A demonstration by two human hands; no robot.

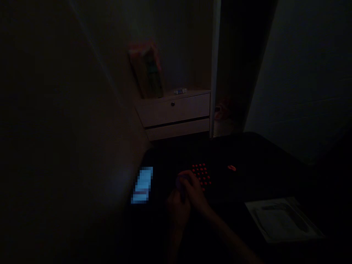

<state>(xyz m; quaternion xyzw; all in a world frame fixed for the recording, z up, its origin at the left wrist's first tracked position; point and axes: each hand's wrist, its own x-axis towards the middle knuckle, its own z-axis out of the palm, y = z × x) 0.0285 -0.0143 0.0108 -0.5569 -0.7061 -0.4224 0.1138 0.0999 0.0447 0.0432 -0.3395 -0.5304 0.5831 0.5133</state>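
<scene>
In deep shadow, my left hand (pixel 178 207) is closed, with its fingers curled at the lower end of a small, rounded purplish object (pixel 180 182). My right hand (pixel 194 189) bends over the top of that object, its fingers closed round it. The two hands touch or nearly touch; darkness hides the object's kind and most of the fingertips. Just beyond my right hand, several small red dots (pixel 202 173) form a grid on the black tabletop (pixel 220 154). A small reddish piece (pixel 231 168) lies farther right.
A lit screen (pixel 143 185), blurred into blocks, glows at the left. A flat pale packet (pixel 283 220) lies at the right front. Behind the table stand a drawer cabinet (pixel 176 112), a box (pixel 147 69) on it and a small item (pixel 180 91). Walls close in on both sides.
</scene>
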